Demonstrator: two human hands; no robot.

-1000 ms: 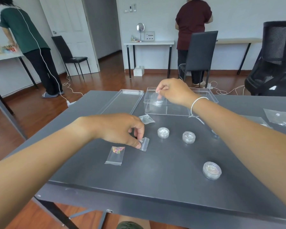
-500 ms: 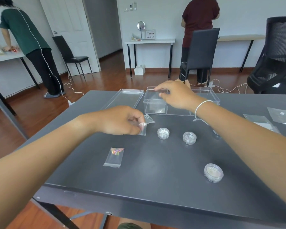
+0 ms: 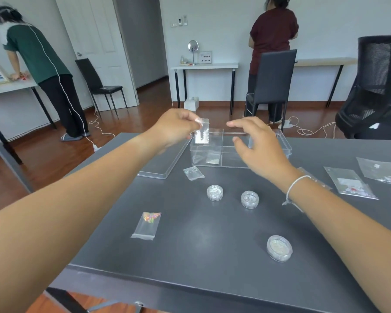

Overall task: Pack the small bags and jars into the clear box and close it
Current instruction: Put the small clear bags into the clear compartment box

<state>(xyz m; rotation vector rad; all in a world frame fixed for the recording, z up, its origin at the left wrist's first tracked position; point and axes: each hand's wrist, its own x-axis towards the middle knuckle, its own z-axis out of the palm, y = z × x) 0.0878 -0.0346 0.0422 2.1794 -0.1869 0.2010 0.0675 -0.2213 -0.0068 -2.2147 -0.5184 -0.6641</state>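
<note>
My left hand (image 3: 175, 128) pinches a small clear bag (image 3: 201, 134) by its top and holds it over the left end of the clear box (image 3: 266, 162). One small bag (image 3: 213, 159) lies inside the box's front left compartment. My right hand (image 3: 256, 146) hovers over the box with fingers spread, holding nothing. On the table lie a small bag (image 3: 193, 172) near the box, a bag with colourful contents (image 3: 147, 224), two small jars (image 3: 215, 192) (image 3: 250, 199) and a wider jar (image 3: 279, 248). The box's lid (image 3: 160, 164) lies left of it.
Larger clear bags (image 3: 350, 185) (image 3: 382, 170) lie at the table's right. The dark table's (image 3: 201, 251) front edge is close to me. Beyond it stand a black chair (image 3: 272, 84), an office chair (image 3: 375, 86) and two people at side tables.
My left hand lifted a small bag from the table and carried it up over the box. My right hand let its bag go in the box and drew back, fingers apart.
</note>
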